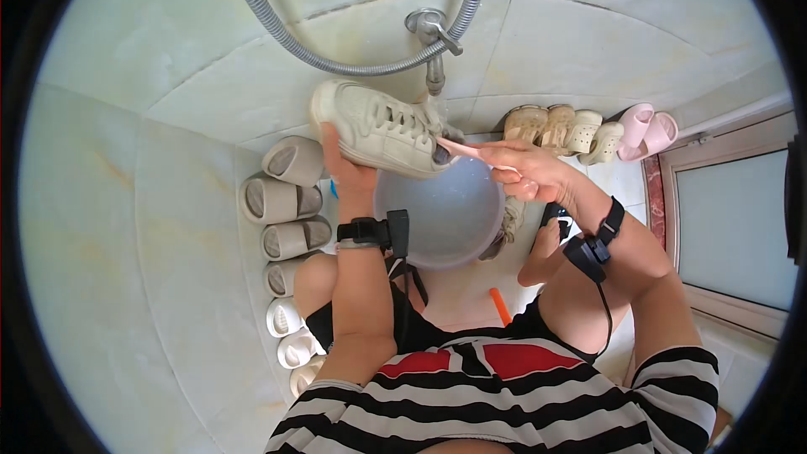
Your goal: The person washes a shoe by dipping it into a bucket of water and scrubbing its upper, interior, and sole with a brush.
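Observation:
A cream lace-up sneaker (378, 122) is held up over the basin, tilted on its side, toe to the left. My left hand (346, 164) is closed around its sole from below. In my closed right hand (530, 170) is the pink handle of a brush (461, 149). Its far end is at the shoe's opening, and the head is hidden there. Beneath both hands stands a pale round basin (498, 240) with cloudy water in it.
A metal tap (435, 76) and shower hose (315, 57) are on the wall just behind the sneaker. Slippers (294, 238) line the left wall. Clogs (580, 130) and pink slides (647, 133) stand back right. Another laced shoe (511, 223) and an orange stick (500, 307) lie near the basin.

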Available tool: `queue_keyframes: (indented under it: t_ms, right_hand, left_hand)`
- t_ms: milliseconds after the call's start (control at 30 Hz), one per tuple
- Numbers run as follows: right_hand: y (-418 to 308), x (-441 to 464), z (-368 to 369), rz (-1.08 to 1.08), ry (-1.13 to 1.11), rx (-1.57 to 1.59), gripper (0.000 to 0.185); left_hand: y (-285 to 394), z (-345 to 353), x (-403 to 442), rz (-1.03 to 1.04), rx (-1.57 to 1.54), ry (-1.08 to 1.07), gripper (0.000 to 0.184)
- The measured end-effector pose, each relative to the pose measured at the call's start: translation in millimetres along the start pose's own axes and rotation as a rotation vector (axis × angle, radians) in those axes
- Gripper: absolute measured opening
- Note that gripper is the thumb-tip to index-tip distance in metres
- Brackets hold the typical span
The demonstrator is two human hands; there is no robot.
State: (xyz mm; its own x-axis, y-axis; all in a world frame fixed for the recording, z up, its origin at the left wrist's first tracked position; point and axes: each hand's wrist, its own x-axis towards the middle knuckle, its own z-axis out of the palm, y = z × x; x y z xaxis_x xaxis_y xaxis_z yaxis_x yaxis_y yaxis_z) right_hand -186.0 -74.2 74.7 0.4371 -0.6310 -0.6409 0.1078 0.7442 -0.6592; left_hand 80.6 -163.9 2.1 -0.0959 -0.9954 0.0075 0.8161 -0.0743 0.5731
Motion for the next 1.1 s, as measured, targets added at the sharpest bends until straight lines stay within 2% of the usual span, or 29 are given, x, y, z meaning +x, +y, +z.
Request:
queue_keyframes:
  t_ms: [33,67,133,200,300,333,400,467,533,567,600,633,667,733,833,867,933,967,1033,1067,1100]
  right_hand:
    - [1.8,-0.7,2.0,-0.008,-0.086,0.239,0.039]
    - [3.0,2.0,1.7,-0.01,-0.088,0.235,0.039]
    - [8.4,11.8,-0.6,-0.001,-0.183,0.523,0.035]
    - [9.7,19.7,-1.4,-0.027,-0.21,0.516,0.032]
    - [5.6,16.1,3.3,-0.085,-0.221,0.452,0.027]
    - [3.0,14.9,5.7,-0.113,-0.205,0.389,0.025]
    - [1.1,18.4,14.1,-0.115,-0.22,0.364,0.024]
    - [6.6,25.8,15.8,-0.109,-0.245,0.342,0.023]
    - [22.0,41.5,10.9,0.001,-0.389,0.672,0.022]
    - [24.6,44.2,10.8,0.003,-0.394,0.67,0.022]
    - [26.2,46.2,10.6,0.031,-0.414,0.801,0.023]
    - [27.8,47.8,9.9,0.061,-0.433,0.931,0.024]
    - [25.6,46.3,13.5,0.065,-0.436,0.923,0.024]
    - [19.3,41.8,19.9,0.07,-0.514,0.968,0.026]
    - [24.5,46.7,21.5,0.099,-0.536,1.019,0.029]
    - [22.7,48.4,21.6,0.109,-0.535,1.011,0.029]
    - [19.6,51.1,21.0,0.094,-0.492,0.954,0.027]
    - [14.2,49.9,17.5,0.104,-0.481,0.943,0.027]
    - [-3.3,41.0,5.4,0.026,-0.389,0.586,0.026]
    - [-11.7,31.1,11.2,0.034,-0.374,0.571,0.026]
    - [-22.6,18.2,20.9,-0.068,-0.145,0.314,0.028]
  left_hand:
    - [2.5,5.7,-2.1,0.005,-0.001,0.0,0.071]
    - [4.5,11.3,-4.5,0.016,-0.023,-0.012,0.072]
    - [7.6,12.9,-8.1,0.028,-0.042,-0.029,0.074]
    - [5.8,7.2,-8.7,-0.006,-0.352,-0.189,0.077]
    - [6.2,-4.6,-17.7,-0.071,-0.458,-0.251,0.079]
    - [1.4,-6.7,-16.7,-0.075,-0.452,-0.26,0.079]
    - [-16.9,-12.0,-16.5,0.02,-0.014,0.078,0.089]
    - [-33.8,-18.9,-17.2,-0.019,-0.032,0.052,0.091]
    - [-36.1,-14.5,-27.0,-0.06,-0.049,0.038,0.093]
    - [-31.1,-4.6,-36.1,-0.158,-0.175,0.073,0.092]
    - [-27.0,1.8,-43.2,-0.257,-0.302,0.102,0.091]
    - [-30.4,-6.9,-47.1,-0.253,-0.366,-0.095,0.083]
    - [-37.3,-15.0,-49.3,-0.243,-0.367,-0.096,0.083]
    - [-57.4,-22.4,-51.5,-0.155,0.109,0.002,0.079]
    - [-77.9,-13.9,-58.2,-0.153,-0.025,0.09,0.075]
    - [-73.6,-7.6,-58.8,-0.143,-0.032,0.096,0.075]
    - [-64.8,2.7,-62.4,-0.396,-0.221,0.049,0.07]
    - [-62.5,4.8,-61.5,-0.388,-0.238,0.052,0.07]
    - [-58.6,12.5,-53.2,-0.316,-0.166,-0.024,0.058]
    - [-54.3,14.6,-50.7,-0.31,-0.187,-0.025,0.058]
    - [-48.3,14.0,-47.2,-0.264,-0.064,-0.028,0.058]
